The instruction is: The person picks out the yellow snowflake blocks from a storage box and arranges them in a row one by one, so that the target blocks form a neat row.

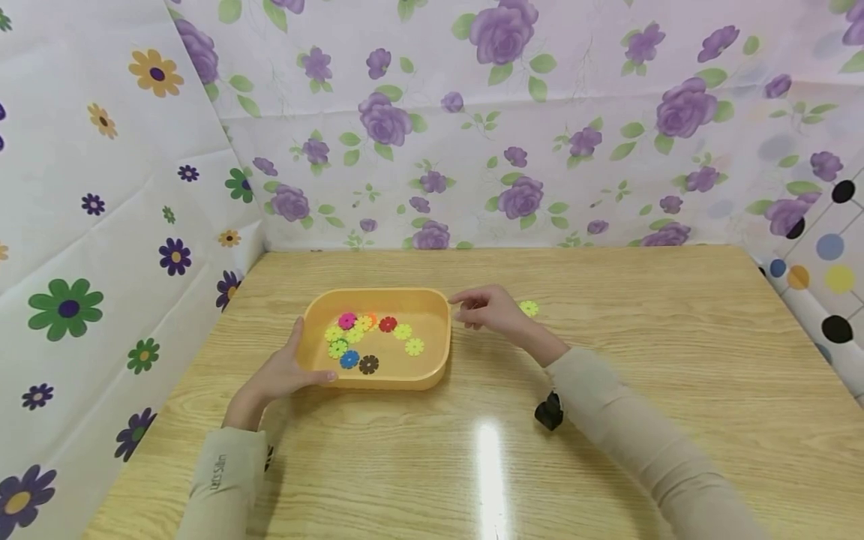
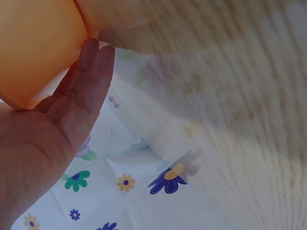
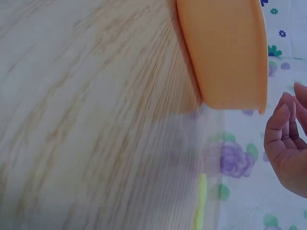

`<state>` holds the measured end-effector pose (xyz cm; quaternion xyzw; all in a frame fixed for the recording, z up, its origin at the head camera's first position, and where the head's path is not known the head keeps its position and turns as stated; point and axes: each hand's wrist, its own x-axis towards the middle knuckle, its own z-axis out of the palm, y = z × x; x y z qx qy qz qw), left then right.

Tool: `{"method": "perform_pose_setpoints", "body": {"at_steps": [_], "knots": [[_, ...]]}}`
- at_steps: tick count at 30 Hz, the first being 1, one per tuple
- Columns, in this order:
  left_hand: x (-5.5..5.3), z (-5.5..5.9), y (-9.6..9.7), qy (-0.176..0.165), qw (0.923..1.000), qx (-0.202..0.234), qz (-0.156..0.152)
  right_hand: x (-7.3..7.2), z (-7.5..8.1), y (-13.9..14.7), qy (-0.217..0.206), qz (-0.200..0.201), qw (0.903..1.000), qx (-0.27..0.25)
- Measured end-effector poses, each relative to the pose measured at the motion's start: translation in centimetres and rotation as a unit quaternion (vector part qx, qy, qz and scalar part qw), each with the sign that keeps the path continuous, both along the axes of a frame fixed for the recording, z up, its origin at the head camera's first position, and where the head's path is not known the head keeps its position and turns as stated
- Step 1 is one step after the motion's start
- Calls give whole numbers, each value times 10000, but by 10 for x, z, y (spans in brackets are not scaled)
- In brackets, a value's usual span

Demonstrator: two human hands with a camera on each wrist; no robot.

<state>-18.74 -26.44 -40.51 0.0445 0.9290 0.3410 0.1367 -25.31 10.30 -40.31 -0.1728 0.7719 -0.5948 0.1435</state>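
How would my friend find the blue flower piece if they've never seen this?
On the wooden table, find the orange plastic tray held by the left hand. Inside, toward the near edge, spot the flower-shaped disc just left of the brown one. It's the only blue piece there.

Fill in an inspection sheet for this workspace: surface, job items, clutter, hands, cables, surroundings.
Surface: wood-grain table, glare streak near the front.
Job's things: orange tray holding flower-shaped pieces; one yellow-green piece outside it.
Clutter: black object by the right sleeve, unidentified.
Hands: left hand grips the tray's left side; right hand beside its right side, holding nothing visible.
Cables: nothing seen.
Surroundings: flower-patterned coverings behind and left; dotted one right.
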Motion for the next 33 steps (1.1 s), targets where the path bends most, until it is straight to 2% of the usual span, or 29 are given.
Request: {"method": "perform_pose_setpoints", "body": {"at_steps": [6, 12, 20, 29, 33], "knots": [[1, 2, -1, -12, 10000, 19, -13, 4, 9, -21, 31, 83, 9993, -353], [0, 0, -2, -18, 10000, 42, 13, 3, 12, -38, 30, 233, 9988, -426], [-1, -2, -2, -17, 10000, 83, 13, -3, 14, -54, 96, 191, 9994, -283], [-1, -2, -2, -22, 10000, 87, -10, -8, 16, -74, -86, 694, 9975, -54], [-1, -3, -1, 11, 10000, 66, -16, -12, 12, -82, -89, 608, 9980, 111]]}}
